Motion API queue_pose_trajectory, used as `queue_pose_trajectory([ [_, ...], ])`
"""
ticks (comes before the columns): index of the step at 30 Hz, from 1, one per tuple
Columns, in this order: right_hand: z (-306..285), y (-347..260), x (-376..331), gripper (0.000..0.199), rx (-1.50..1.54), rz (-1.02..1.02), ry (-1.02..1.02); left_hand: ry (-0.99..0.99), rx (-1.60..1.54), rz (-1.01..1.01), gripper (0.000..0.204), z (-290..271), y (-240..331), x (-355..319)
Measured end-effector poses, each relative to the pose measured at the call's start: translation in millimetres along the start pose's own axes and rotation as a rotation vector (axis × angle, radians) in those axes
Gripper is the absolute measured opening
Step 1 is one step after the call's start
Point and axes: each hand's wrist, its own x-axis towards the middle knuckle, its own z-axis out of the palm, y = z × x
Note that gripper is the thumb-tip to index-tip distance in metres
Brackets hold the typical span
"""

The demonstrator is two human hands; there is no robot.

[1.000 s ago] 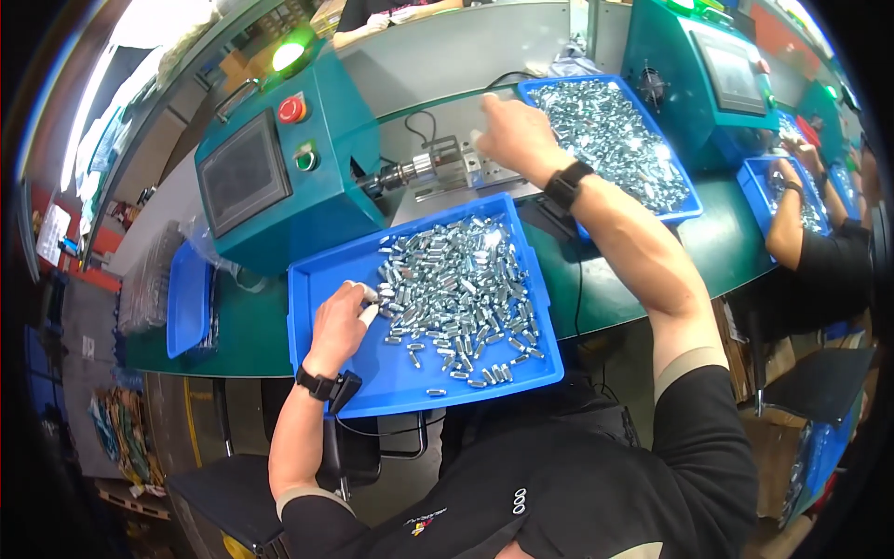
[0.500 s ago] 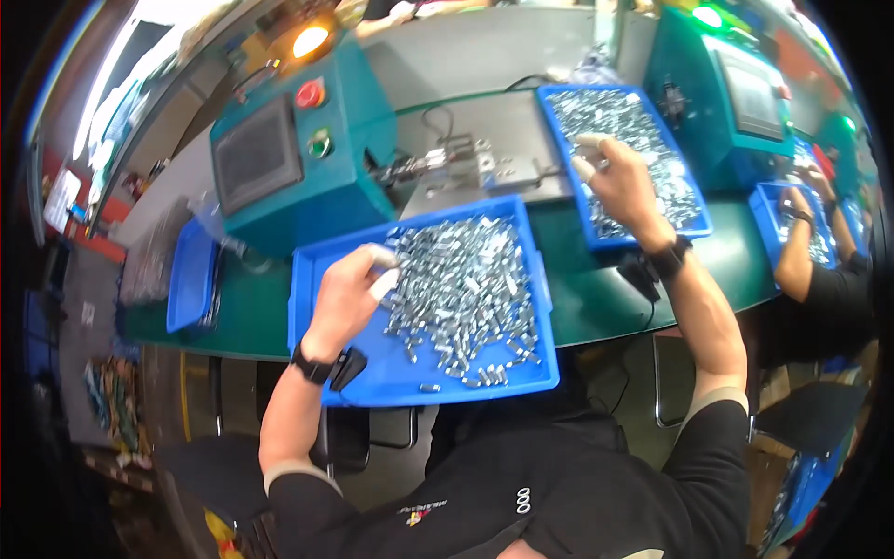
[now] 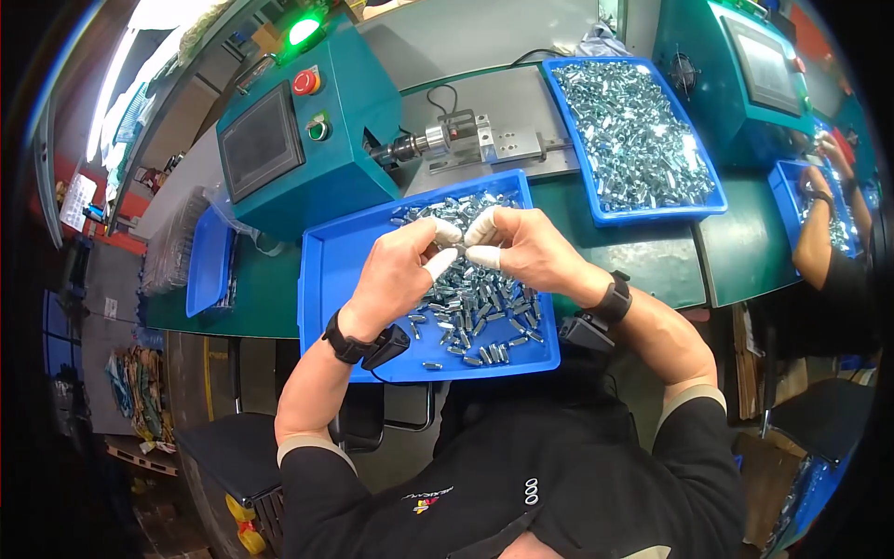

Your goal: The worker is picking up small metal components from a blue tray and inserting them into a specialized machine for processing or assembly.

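Now both hands meet over near blue plastic tray point(image 3: 326, 279) w/ small shiny metal fittings point(image 3: 475, 298).
Left hand point(image 3: 396, 275) & right hand point(image 3: 526, 252) fingertips pinched together, prob. on one fitting, can't tell; parts look light, rigid, slick — grip by ends.

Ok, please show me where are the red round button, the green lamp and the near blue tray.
red round button point(image 3: 304, 82), head view, on its cap.
green lamp point(image 3: 304, 31), head view, on its glowing dome.
near blue tray point(image 3: 328, 270), head view, on its bare floor.

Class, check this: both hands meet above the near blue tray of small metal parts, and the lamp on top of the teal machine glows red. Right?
Not quite. The head view shows the lamp glowing green, not red. The left hand and right hand do meet above the near blue tray.
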Motion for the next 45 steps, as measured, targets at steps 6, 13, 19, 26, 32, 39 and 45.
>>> queue_pose_trajectory([
  [6, 7, 12, 0, 0.029, 0.181, -0.126, 0.076, 0.157, -0.206, 0.012, 0.018, 17, -6, 8],
  [13, 5, 7, 14, 0.028, 0.355, -0.006, 0.206, 0.19, -0.028, 0.098, 0.02, 17, -10, 21],
  [19, 0, 12, 22, 0.025, 0.416, -0.047, 0.3, 0.227, 0.12, 0.171, 0.018, 23, -11, 39],
  [26, -17, 25, 24, 0.027, 0.24, -0.149, 0.474, 0.275, 0.173, 0.301, 0.016, 24, -14, 87],
  [32, -14, 34, 19, 0.027, 0.107, -0.124, 0.542, 0.267, 0.345, 0.37, 0.015, 9, -20, 154],
  [39, -8, 33, 23, 0.022, 0.097, -0.209, 0.548, 0.189, 0.425, 0.281, 0.015, 15, -39, 174],
  [45, -9, 32, 19, 0.023, 0.09, -0.162, 0.479, 0.165, 0.425, 0.284, 0.015, 15, -44, 177],
])
